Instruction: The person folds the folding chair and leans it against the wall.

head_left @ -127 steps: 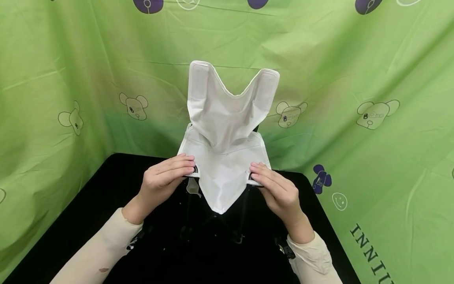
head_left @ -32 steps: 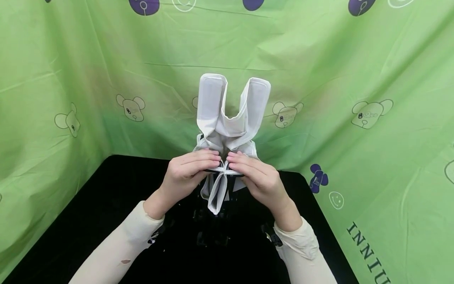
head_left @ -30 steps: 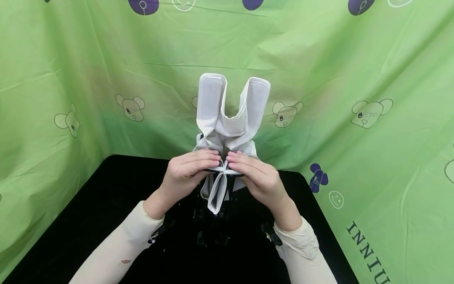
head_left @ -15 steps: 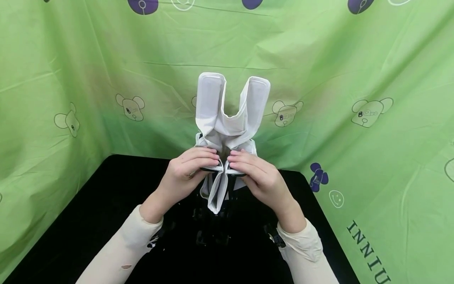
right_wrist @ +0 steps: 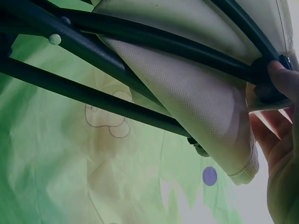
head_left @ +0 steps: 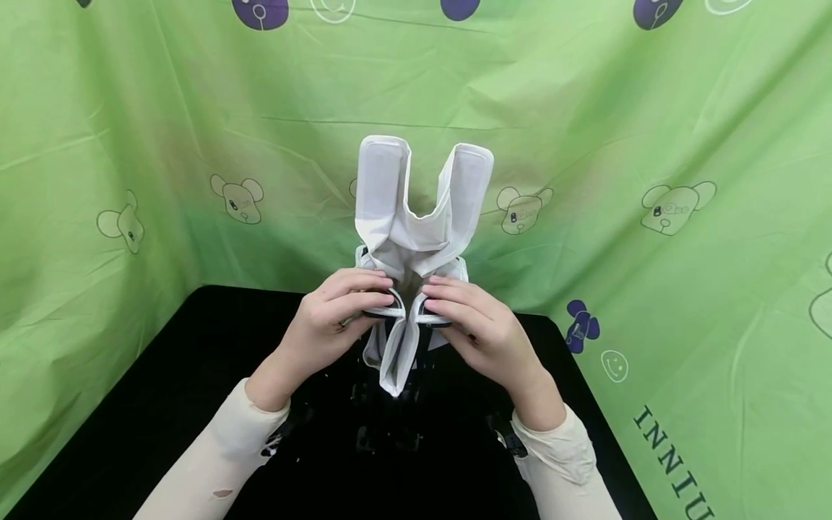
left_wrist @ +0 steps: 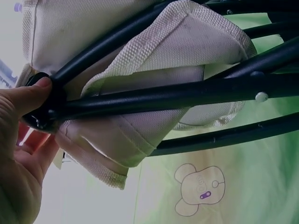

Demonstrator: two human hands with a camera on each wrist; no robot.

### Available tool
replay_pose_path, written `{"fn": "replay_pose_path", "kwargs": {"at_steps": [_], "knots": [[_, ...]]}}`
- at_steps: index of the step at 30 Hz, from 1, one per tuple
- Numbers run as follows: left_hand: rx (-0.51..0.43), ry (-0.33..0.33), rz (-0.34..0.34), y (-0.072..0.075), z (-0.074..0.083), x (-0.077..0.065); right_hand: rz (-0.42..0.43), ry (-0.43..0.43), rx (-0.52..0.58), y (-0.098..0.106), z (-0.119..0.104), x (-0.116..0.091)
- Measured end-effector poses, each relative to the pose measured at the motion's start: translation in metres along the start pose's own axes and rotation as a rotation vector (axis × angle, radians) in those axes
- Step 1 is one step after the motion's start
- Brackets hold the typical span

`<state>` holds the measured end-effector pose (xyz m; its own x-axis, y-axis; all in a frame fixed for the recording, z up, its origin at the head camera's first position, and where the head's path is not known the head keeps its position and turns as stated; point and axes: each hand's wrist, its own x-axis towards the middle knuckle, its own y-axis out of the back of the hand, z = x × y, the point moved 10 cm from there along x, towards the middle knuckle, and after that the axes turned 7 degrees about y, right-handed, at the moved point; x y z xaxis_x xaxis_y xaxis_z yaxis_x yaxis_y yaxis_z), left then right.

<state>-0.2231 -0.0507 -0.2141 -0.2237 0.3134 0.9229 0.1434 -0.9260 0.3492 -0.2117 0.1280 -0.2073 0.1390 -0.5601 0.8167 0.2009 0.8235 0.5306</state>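
Observation:
A small folding chair with a white fabric seat (head_left: 421, 231) and dark tubular legs (right_wrist: 154, 42) is held up in both hands, its sides drawn close together. The fabric is creased down the middle, and its pointed front flap (head_left: 398, 361) hangs folded between the hands. My left hand (head_left: 328, 310) pinches the left front corner, thumb underneath and fingers on top; the left wrist view shows the thumb on a dark joint (left_wrist: 44, 100). My right hand (head_left: 484, 321) grips the opposite corner the same way, its thumb on another dark joint (right_wrist: 268, 77). A narrow gap separates the two corners.
A black-covered table (head_left: 214, 347) lies beneath the hands. Behind and at both sides hangs a green curtain (head_left: 559, 108) printed with bear heads. Dark wheel-like leg ends (head_left: 383, 437) show faintly against the black cloth.
About four seconds ago the chair was spread wide; the hands have since brought its sides together and folded the fabric. Over the last second the two corners have parted slightly.

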Motion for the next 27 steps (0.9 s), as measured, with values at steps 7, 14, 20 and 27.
{"fn": "replay_pose_path", "kwargs": {"at_steps": [7, 14, 20, 27], "knots": [[0.006, 0.032, 0.026, 0.007, -0.003, -0.005, 0.047, -0.019, -0.025, 0.008, -0.003, -0.005], [0.017, 0.073, 0.069, 0.017, -0.007, -0.012, 0.114, -0.019, -0.063, 0.02, -0.009, -0.009], [0.005, 0.097, 0.089, 0.024, -0.008, -0.016, 0.135, -0.016, -0.07, 0.026, -0.01, -0.015], [0.02, 0.118, 0.127, 0.027, -0.009, -0.019, 0.182, -0.053, -0.105, 0.036, -0.008, -0.026]]}}
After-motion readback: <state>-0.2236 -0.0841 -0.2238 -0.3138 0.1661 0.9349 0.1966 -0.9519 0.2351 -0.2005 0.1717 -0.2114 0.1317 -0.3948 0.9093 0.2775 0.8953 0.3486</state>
